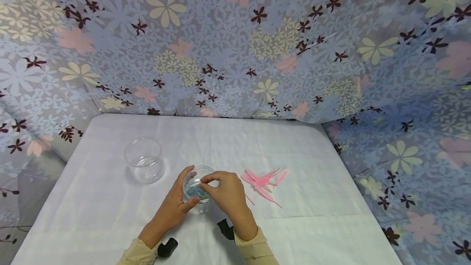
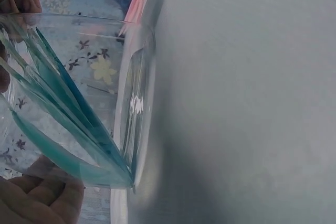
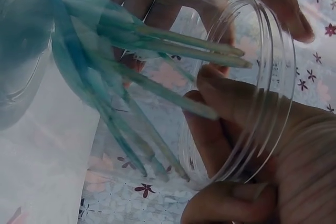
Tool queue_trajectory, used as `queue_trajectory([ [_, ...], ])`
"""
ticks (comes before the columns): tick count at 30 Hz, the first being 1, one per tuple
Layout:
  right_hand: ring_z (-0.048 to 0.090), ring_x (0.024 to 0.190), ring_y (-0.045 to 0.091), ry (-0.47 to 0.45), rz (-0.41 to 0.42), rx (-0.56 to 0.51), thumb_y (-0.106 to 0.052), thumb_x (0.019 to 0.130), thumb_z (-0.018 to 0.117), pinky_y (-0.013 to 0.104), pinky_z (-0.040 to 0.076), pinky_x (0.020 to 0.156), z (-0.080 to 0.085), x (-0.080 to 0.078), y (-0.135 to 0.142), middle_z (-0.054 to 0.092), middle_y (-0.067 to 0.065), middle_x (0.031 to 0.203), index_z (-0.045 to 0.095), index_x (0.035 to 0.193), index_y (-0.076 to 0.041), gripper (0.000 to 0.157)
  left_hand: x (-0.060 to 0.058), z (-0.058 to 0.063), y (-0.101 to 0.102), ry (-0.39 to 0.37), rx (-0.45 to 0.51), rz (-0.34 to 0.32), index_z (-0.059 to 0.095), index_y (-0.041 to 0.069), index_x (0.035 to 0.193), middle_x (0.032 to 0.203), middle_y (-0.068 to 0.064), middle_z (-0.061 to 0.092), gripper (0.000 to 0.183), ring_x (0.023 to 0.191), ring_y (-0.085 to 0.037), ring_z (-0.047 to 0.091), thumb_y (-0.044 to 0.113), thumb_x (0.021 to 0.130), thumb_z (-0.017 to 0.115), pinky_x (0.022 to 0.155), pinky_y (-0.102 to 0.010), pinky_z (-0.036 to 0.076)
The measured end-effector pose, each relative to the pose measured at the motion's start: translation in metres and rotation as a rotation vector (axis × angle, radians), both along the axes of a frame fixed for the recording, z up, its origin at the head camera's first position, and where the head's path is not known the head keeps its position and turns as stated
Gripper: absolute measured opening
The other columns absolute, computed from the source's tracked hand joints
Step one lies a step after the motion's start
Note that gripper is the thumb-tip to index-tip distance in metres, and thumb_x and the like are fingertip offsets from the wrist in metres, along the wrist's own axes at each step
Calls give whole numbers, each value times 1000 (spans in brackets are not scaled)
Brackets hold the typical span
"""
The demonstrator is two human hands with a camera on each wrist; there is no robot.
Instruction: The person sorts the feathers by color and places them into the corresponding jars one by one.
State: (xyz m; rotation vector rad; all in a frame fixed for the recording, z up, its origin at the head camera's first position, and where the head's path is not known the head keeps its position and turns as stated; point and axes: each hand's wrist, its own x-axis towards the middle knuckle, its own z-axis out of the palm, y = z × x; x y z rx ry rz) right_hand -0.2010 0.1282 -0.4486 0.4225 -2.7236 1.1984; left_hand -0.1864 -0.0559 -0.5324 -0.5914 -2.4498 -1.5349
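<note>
Two clear round jars are being noted: a handled jar, being taken as clock centre in the head view, and a second jar, being stood apart at ten o'clock on the white tablecloth. From seven o'clock the handled jar is being gripped by the left hand, fingers and thumb being curled round its sides, presumably so that it is being steadied. Whether its base is being borne by the cloth cannot be told. From four o'clock its mouth is being entered by the right hand, thumb and forefinger being brought nearly together; a slim quill is apparently being pinched there. Teal feathers are being contained inside, quill ends being turned mouthward, probably for easier grasping. Pink feathers are being displayed in a loose crisscross at three o'clock, near the right hand. Jar walls are being recorded as smooth, glossy, ridged at the neck, glass or plastic undetermined; vanes as narrow, blade-shaped; quills as pale, blunt-ended.
</note>
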Motion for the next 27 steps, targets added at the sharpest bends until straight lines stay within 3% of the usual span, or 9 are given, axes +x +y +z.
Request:
queue_trajectory([
  [4,54,61,2,-7,4,2,-28,81,86,20,44,53,-1,1,1,77,-9,93,82,89,-24,10,0,-2,-1,19,-26,-17,17,27,160,146,-17,50,95,132,-39,50,81,86,41,100,-63,41],
  [8,39,51,3,9,31,-4,-31,81,86,21,37,46,-3,0,5,76,-10,92,82,91,-23,14,1,2,1,-74,-43,-2,15,32,160,151,-13,46,105,131,-38,52,69,79,71,98,-60,45],
  [10,41,51,2,56,43,-15,-33,82,84,21,37,46,-4,-1,10,75,-12,92,81,92,-23,15,1,5,3,-119,-55,14,14,34,159,153,-11,45,115,132,-36,52,53,72,87,99,-58,45],
  [13,51,66,3,165,13,-54,-37,85,81,23,46,58,-4,-3,19,73,-14,96,81,92,-23,16,-1,9,5,-126,-83,44,15,31,159,153,-10,46,119,131,-34,53,40,70,93,100,-57,45],
  [17,57,95,12,297,-113,-140,-36,91,76,35,48,77,-2,-8,36,72,-9,103,79,90,-20,16,-11,14,4,-110,-81,99,19,24,157,151,-10,48,116,131,-34,53,43,69,92,102,-56,45],
  [19,56,99,16,320,-173,-173,-33,92,75,39,47,76,-1,-9,44,71,-5,105,78,89,-18,16,-18,17,2,-110,-73,133,20,19,155,151,-12,48,115,132,-36,52,46,69,92,103,-56,44],
  [23,55,101,18,298,-231,-203,-28,91,77,41,45,80,-2,-9,57,71,-4,104,78,87,-17,12,-32,25,-2,-144,-59,188,18,15,150,151,-21,43,113,132,-40,50,47,71,90,102,-58,43],
  [27,56,100,18,248,-235,-209,-27,90,77,41,44,86,-6,-6,63,72,-7,101,78,86,-17,11,-47,30,-7,-180,-11,227,12,16,148,148,-26,40,110,126,-42,53,44,74,89,101,-57,44],
])
